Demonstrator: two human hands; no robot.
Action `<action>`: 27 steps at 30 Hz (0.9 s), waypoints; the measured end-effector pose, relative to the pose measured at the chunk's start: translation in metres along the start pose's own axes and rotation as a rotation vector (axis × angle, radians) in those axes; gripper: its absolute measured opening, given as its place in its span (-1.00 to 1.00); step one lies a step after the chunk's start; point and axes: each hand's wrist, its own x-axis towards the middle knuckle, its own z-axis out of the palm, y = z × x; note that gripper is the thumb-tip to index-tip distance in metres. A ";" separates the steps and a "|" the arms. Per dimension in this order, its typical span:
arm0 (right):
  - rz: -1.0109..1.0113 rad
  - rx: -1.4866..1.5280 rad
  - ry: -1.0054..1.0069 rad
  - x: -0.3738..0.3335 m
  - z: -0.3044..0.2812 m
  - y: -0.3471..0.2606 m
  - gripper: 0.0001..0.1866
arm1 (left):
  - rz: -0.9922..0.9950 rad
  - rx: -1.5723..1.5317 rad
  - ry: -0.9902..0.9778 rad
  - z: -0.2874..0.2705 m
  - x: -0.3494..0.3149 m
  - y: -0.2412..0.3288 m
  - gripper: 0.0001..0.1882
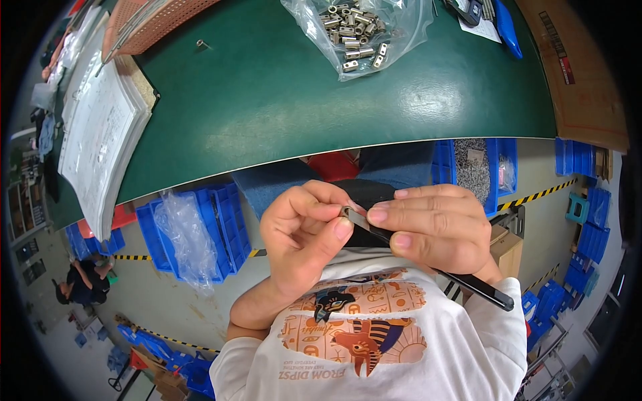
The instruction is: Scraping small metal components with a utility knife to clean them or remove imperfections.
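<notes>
In front of my chest, my left hand (301, 234) pinches a small metal sleeve (345, 210) between thumb and fingers, which partly hide it. My right hand (438, 224) is closed around a long black-handled tool (476, 289) with a flat metal blade (359, 219). The blade's tip meets the sleeve at my left fingertips; I cannot tell whether it is inside the opening. Beyond my hands, on the green table (267, 100), an open clear plastic bag (401, 23) holds several similar metal sleeves (351, 45) with side holes.
A tiny metal piece (202, 44) lies alone at the table's far left. An orange perforated basket (160, 23) and a clipboard of papers (103, 127) are at the left. A cardboard box (578, 73) stands right. Blue bins (231, 227) sit below the table edge. A person (83, 281) is far left.
</notes>
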 end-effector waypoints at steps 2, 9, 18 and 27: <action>-0.004 -0.003 0.006 0.001 0.000 0.000 -0.80 | -0.003 -0.018 -0.003 0.000 0.000 0.000 -0.83; -0.040 -0.118 -0.052 0.003 -0.003 -0.002 -0.80 | -0.091 -0.066 0.044 0.000 0.001 0.003 -0.85; 0.016 0.025 -0.016 0.001 -0.002 0.000 -0.79 | -0.070 -0.076 0.024 0.002 0.002 0.002 -0.85; -0.033 -0.086 -0.050 0.002 -0.002 -0.002 -0.80 | -0.078 -0.074 0.029 0.002 0.001 0.002 -0.85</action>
